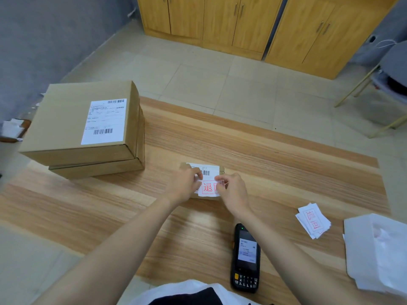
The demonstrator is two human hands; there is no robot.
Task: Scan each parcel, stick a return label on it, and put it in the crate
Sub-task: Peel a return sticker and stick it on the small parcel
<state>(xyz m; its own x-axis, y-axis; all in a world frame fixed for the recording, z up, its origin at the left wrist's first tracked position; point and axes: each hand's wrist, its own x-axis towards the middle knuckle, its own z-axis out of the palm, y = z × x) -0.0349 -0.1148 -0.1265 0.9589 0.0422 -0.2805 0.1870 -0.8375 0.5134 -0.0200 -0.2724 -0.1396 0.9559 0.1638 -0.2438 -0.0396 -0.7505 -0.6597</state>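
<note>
1. My left hand (pixel 185 183) and right hand (pixel 233 190) each pinch an upper corner of a red-printed return label (pixel 209 188).
2. The label lies over the small parcel (pixel 211 168) in the middle of the table (pixel 286 164); I cannot tell if it is stuck down.
3. The scanner (pixel 245 258) lies screen up beside my right forearm.
4. To the right sit spare labels (pixel 312 220); to the left, two stacked boxes (pixel 88 128).

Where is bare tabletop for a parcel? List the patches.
Free: the table behind and right of the small parcel, up to the far edge; also the near-left stretch in front of the stacked boxes. Crowded: the near right, with scanner, loose return labels and white sheets.
</note>
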